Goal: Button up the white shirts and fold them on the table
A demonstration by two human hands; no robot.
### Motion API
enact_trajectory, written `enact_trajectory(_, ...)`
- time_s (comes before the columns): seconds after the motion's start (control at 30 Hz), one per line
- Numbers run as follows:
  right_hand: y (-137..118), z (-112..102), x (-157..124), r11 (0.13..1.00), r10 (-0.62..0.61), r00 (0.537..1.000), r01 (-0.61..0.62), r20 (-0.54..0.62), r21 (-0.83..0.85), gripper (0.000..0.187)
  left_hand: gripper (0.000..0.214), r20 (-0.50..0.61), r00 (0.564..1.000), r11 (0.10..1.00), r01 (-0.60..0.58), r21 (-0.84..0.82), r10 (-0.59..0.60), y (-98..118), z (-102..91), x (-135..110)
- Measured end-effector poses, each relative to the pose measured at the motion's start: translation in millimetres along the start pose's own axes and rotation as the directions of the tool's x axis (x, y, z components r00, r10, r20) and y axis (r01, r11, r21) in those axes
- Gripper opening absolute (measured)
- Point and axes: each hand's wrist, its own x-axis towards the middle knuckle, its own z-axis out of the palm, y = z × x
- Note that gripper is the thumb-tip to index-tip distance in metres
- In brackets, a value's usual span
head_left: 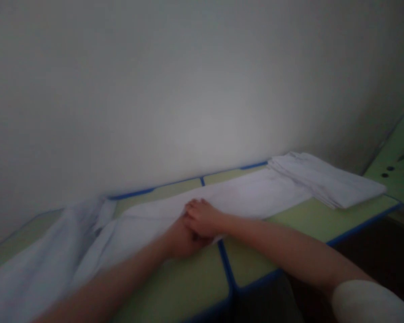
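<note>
A long white cloth [252,193] lies stretched across green mats with blue borders [188,287]. Both my hands meet at its near edge in the middle. My right hand [202,217] rests on top with fingers curled down onto the fabric. My left hand [180,240] lies under and beside it, fingers closed at the cloth's edge. The picture is blurred, so the exact grip is unclear. The cloth's left end [37,264] hangs crumpled toward me.
A stack of folded white cloths [326,179] sits at the right end of the mats. A plain pale wall [188,89] stands right behind. A green surface with dark spots [400,157] lies at the far right, dark floor below it.
</note>
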Motion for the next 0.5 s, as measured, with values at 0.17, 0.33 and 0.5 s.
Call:
enact_trajectory(0.17,62.3,5.7,-47.2,0.983,0.183,0.983,-0.183,-0.029,-0.005,0.071,0.070,0.096,0.992,0.997,0.082,-0.010,-0.080,-6.0,0.0,-7.5)
enact_trajectory(0.33,156.6,-21.8,-125.1,0.928,0.362,0.931,-0.354,0.050,-0.118,0.080,0.078,0.142,0.970,0.980,0.191,0.048,-0.196,-32.5,-1.1,-36.5)
enact_trajectory(0.5,228.9,-42.5,-193.3,0.842,0.513,0.858,-0.495,0.034,-0.215,0.079,0.085,0.190,0.955,0.973,0.220,0.070,-0.230,-48.6,-9.7,-70.3)
